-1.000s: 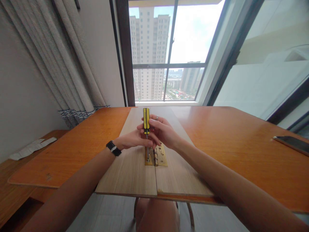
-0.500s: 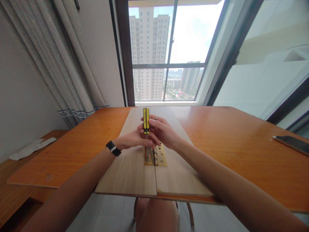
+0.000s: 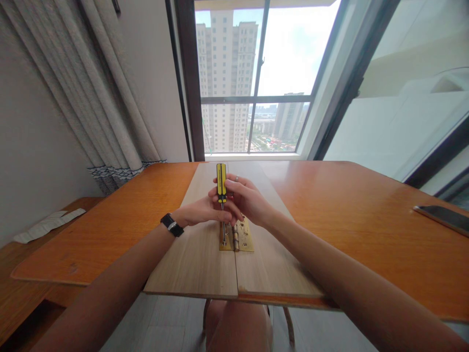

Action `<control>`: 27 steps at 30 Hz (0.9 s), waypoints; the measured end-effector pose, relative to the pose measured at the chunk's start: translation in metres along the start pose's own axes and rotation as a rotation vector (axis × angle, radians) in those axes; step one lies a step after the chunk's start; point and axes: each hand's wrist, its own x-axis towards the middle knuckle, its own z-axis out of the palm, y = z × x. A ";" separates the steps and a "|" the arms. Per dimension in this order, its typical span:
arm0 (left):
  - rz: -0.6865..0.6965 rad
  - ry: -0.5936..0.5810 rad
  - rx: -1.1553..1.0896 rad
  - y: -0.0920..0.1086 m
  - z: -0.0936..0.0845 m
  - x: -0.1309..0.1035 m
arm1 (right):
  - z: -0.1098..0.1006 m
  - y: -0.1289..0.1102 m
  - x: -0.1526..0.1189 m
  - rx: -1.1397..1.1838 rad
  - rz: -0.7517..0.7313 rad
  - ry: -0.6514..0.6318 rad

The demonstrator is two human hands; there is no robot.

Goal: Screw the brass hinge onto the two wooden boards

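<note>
A yellow and black screwdriver [image 3: 221, 182] stands nearly upright, its tip on a screw near the front left of a brass hinge [image 3: 245, 237]. My right hand [image 3: 249, 198] grips its handle from the right with thumb and fingers. Lower down, my left hand [image 3: 201, 211], with a black band at the wrist, pinches the metal shaft between thumb and fingers. The hinge lies across the seam of two pale wooden boards [image 3: 198, 269], and my fingers cover its far part.
The boards rest on an orange-brown wooden table [image 3: 344, 210]. A dark phone [image 3: 445, 217] lies at the far right. White papers [image 3: 51, 225] sit on a lower surface at left. A window is behind the table.
The screwdriver's handle has tilted very slightly to the left. Both hands keep the same hold and almost the same place.
</note>
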 end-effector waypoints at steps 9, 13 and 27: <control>-0.009 0.005 0.008 0.000 0.000 0.000 | 0.001 -0.001 0.000 -0.014 0.001 0.006; 0.006 0.017 -0.001 0.001 0.002 0.000 | 0.000 0.000 0.000 -0.003 -0.004 0.000; -0.003 0.029 -0.033 0.000 0.002 0.000 | 0.000 0.000 0.000 -0.014 -0.002 0.003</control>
